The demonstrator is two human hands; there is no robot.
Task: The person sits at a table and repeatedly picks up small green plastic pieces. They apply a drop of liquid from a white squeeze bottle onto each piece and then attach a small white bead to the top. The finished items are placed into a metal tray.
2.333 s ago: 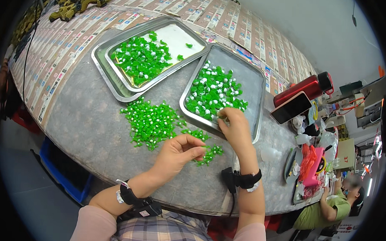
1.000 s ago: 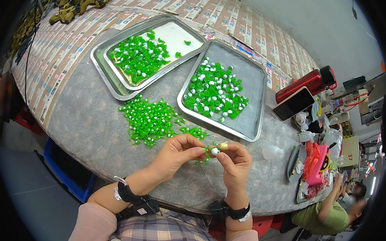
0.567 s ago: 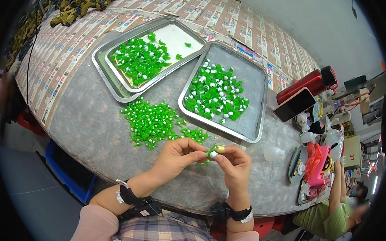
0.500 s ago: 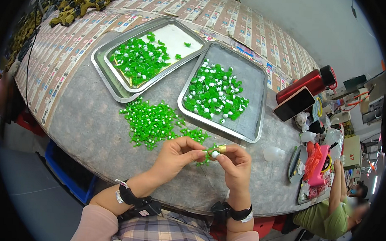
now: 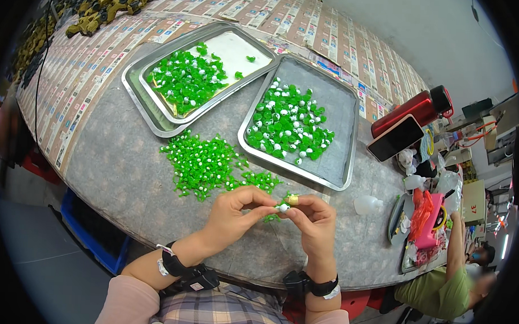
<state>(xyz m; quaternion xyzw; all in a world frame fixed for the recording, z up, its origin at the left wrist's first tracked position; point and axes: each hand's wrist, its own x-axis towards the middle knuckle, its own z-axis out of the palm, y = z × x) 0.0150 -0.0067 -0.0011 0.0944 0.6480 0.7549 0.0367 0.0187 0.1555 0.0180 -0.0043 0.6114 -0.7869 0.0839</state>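
Note:
My left hand [image 5: 236, 214] and my right hand [image 5: 313, 221] meet fingertip to fingertip over the table's near edge, pinching one small green and white plastic piece [image 5: 281, 207] between them. Just beyond them lies a loose pile of green pieces [image 5: 205, 163] on the grey table cover [image 5: 116, 174]. A steel tray on the right [image 5: 342, 165] holds several green and white pieces. A stacked steel tray on the left [image 5: 139, 95] holds more green pieces.
A red bottle [image 5: 413, 110] and a dark phone [image 5: 396, 138] lie right of the trays. A small clear bottle [image 5: 368, 204] stands near my right hand. Another person in a green top [image 5: 444, 282] sits at the lower right, by pink and red items [image 5: 426, 219].
My right hand came back from the right tray to meet my left hand. Both hands now hold one small piece together, almost still over the last half second.

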